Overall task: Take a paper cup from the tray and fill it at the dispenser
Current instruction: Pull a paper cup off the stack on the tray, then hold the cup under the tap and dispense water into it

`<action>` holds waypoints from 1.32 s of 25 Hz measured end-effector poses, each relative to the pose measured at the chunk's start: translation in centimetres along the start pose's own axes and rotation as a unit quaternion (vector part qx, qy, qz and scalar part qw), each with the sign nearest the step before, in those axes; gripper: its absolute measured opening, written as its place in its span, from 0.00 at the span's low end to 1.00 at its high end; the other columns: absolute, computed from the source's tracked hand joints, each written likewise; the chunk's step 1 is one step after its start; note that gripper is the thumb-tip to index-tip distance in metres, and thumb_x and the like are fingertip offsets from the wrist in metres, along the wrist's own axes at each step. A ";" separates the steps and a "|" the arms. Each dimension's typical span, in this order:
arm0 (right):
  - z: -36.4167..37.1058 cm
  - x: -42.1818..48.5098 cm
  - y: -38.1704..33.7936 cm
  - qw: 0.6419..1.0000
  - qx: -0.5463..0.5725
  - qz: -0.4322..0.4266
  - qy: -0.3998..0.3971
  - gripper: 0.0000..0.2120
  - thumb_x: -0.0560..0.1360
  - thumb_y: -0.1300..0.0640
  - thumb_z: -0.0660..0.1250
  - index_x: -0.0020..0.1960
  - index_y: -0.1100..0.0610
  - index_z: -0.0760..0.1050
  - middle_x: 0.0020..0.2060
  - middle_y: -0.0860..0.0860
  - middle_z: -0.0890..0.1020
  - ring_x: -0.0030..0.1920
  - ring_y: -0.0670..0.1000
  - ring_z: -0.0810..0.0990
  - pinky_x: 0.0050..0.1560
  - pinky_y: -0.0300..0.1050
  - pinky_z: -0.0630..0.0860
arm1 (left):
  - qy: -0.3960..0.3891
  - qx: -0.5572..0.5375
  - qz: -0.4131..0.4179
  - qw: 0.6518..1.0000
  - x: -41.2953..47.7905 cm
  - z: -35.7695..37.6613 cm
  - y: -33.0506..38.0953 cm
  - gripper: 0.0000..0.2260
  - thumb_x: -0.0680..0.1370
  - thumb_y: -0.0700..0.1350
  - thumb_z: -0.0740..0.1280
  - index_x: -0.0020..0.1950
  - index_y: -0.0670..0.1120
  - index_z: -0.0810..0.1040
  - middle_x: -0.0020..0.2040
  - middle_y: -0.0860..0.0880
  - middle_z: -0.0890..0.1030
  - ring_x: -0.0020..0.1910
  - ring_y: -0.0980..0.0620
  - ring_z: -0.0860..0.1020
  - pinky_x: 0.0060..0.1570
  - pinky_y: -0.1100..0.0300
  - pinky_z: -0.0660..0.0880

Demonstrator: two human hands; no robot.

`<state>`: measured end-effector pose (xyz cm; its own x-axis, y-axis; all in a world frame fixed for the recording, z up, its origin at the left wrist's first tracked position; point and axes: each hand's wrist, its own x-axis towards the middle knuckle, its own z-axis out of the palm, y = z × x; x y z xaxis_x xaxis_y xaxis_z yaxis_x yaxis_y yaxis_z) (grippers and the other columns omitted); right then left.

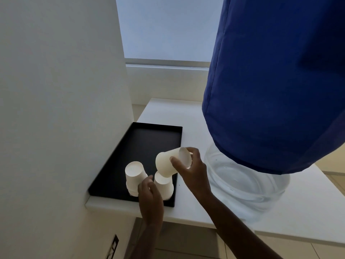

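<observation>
- Holding a white paper cup [172, 161] in the right hand [192, 172], lifted clear above the black tray [141, 139]; thumb across the near side of the wall, fingers curled round the far side by the rim.
- Tipped on its side, that cup, open mouth turned toward the right hand and closed base pointing left and down over the tray.
- Pressed against the left stack of cups [134, 177], the left hand [149, 195], fingers folded round the stack's lower right side, steadying it on the tray.
- Standing upside down on the tray's near end, two short stacks of white paper cups: the left stack with its flat base up, and the right stack [164, 186] just beside it, partly hidden under the lifted cup and behind the left hand.
- Lying on the white counter [186, 113], close against the white wall [56, 90] on the left, the tray; far half of it bare and dark.
- Just right of the tray, on the same counter, a large clear water bottle [246, 187], its upper part draped in a blue cloth cover [270, 81].
- Behind the counter, a pale window [168, 28] with a sill below it.
- Down at the lower left of the wall, a dark socket plate [113, 247], seen at a slant.
</observation>
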<state>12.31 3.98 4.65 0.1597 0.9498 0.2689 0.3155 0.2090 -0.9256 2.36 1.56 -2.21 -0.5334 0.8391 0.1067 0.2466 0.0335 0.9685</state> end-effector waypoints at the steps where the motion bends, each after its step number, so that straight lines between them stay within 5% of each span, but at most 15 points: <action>1: -0.2 -0.4 0.2 0.999 0.028 0.026 0.015 0.23 0.70 0.53 0.71 0.60 0.54 0.64 0.50 0.46 0.71 0.47 0.48 0.74 0.34 0.26 0.76 | 0.005 -0.046 0.016 0.999 -0.1 -0.1 1.0 0.11 0.81 0.34 0.55 0.59 0.35 0.74 0.60 0.35 0.76 0.60 0.39 0.74 0.57 0.50 0.71; 6: -1.8 -3.5 1.7 0.981 0.155 0.119 0.002 0.17 0.72 0.57 0.67 0.55 0.52 0.62 0.55 0.51 0.70 0.51 0.52 0.75 0.35 0.30 0.79 | -0.089 -0.037 0.113 0.989 -1.6 -0.3 4.4 0.08 0.79 0.36 0.61 0.56 0.35 0.75 0.49 0.39 0.80 0.49 0.42 0.78 0.49 0.50 0.77; 9: -4.0 -5.7 3.2 0.993 0.044 0.101 -0.043 0.16 0.72 0.55 0.67 0.56 0.53 0.64 0.56 0.55 0.74 0.51 0.50 0.77 0.37 0.30 0.78 | -0.156 0.043 0.166 0.973 -2.6 -0.3 4.6 0.08 0.77 0.36 0.65 0.55 0.35 0.78 0.50 0.36 0.83 0.46 0.47 0.79 0.48 0.56 0.77; 14: -6.2 -8.6 5.3 0.986 -0.069 0.103 -0.107 0.28 0.71 0.58 0.69 0.66 0.59 0.60 0.59 0.55 0.75 0.59 0.54 0.75 0.56 0.40 0.72 | -0.356 0.197 0.259 0.876 -5.8 0.6 4.1 0.07 0.78 0.41 0.65 0.50 0.40 0.81 0.47 0.41 0.86 0.44 0.47 0.83 0.48 0.54 0.79; 18: -8.0 -11.5 7.3 0.985 -0.031 0.142 -0.091 0.23 0.71 0.66 0.68 0.62 0.63 0.62 0.53 0.58 0.77 0.53 0.55 0.76 0.48 0.31 0.72 | -0.436 0.238 0.274 0.823 -8.8 1.8 3.3 0.11 0.78 0.45 0.64 0.41 0.41 0.81 0.39 0.40 0.84 0.36 0.48 0.79 0.34 0.65 0.68; 20: -8.9 -13.5 8.7 0.982 -0.013 0.162 -0.091 0.23 0.66 0.67 0.72 0.57 0.59 0.67 0.51 0.56 0.77 0.52 0.53 0.77 0.47 0.30 0.72 | -0.444 0.246 0.284 0.814 -10.1 2.3 3.0 0.13 0.78 0.48 0.63 0.41 0.42 0.81 0.40 0.43 0.84 0.37 0.50 0.78 0.38 0.64 0.70; 25: -12.7 -17.3 12.7 0.972 0.015 0.232 -0.022 0.28 0.51 0.61 0.73 0.50 0.50 0.72 0.45 0.41 0.76 0.46 0.42 0.76 0.38 0.26 0.71 | -0.380 0.232 0.309 0.841 -13.0 5.6 3.8 0.12 0.78 0.48 0.63 0.60 0.47 0.75 0.56 0.50 0.80 0.55 0.54 0.78 0.53 0.64 0.73; 29: -14.3 -17.2 14.8 0.955 0.004 0.293 0.052 0.26 0.53 0.62 0.72 0.48 0.49 0.68 0.47 0.54 0.79 0.47 0.54 0.77 0.41 0.42 0.71 | -0.432 0.356 0.320 0.764 -14.5 8.1 3.8 0.21 0.76 0.52 0.65 0.66 0.45 0.69 0.63 0.48 0.75 0.60 0.49 0.75 0.59 0.56 0.73; 33: -13.6 -15.6 15.7 0.962 -0.005 0.263 0.077 0.19 0.62 0.59 0.74 0.42 0.45 0.67 0.44 0.50 0.80 0.41 0.42 0.77 0.34 0.33 0.70 | -0.440 0.453 0.361 0.686 -15.4 9.6 3.4 0.21 0.77 0.50 0.65 0.65 0.40 0.68 0.62 0.43 0.73 0.59 0.44 0.75 0.59 0.52 0.73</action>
<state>27.46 -10.74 -10.48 0.4358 0.8778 -0.1987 0.1622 -0.2938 -0.9420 19.20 -6.07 -2.74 0.5895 0.8039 -0.0794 0.8040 -0.5743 0.1545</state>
